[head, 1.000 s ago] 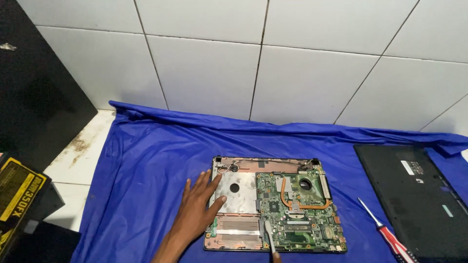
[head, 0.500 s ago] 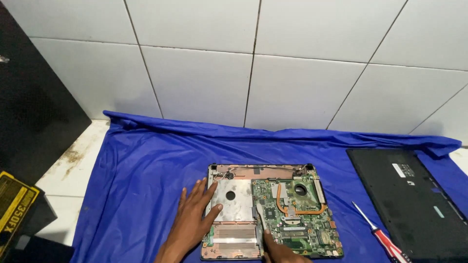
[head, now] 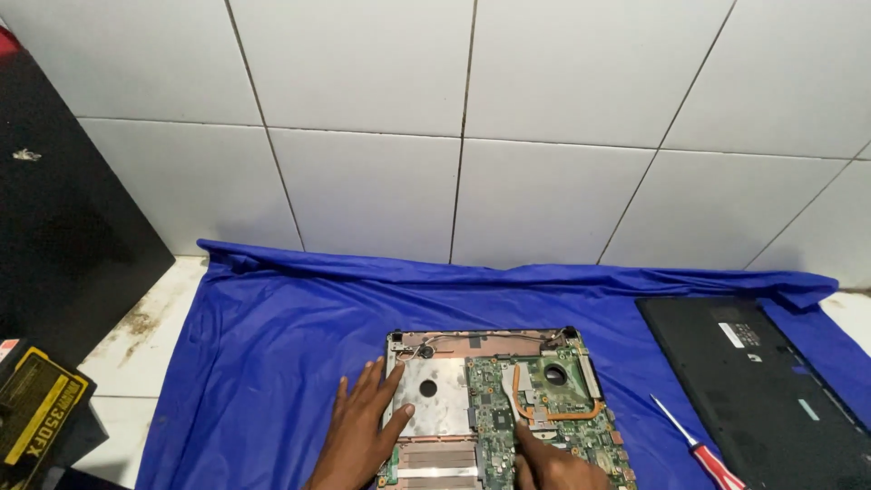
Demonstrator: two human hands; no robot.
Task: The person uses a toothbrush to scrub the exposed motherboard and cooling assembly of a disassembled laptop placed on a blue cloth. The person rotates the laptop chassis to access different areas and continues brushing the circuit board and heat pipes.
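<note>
One opened laptop base [head: 490,399] centred on one blue cloth [head: 272,363], your left hand [head: 363,426] spread flat on its edge, your right hand [head: 553,467] fingertips pressing its green board, grasping nothing, one red-handled screwdriver [head: 694,445], one black cover [head: 762,390] right.

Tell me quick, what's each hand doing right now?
Left hand: open, flat on the laptop base.
Right hand: fingers on the circuit board, grip unclear.

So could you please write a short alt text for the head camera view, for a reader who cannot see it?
An opened laptop base with a green circuit board and copper heat pipe lies on a blue cloth; the left hand rests flat on its left edge and the right hand touches the board. A red-handled screwdriver and a black laptop cover lie to the right, below a white tiled wall.
</note>
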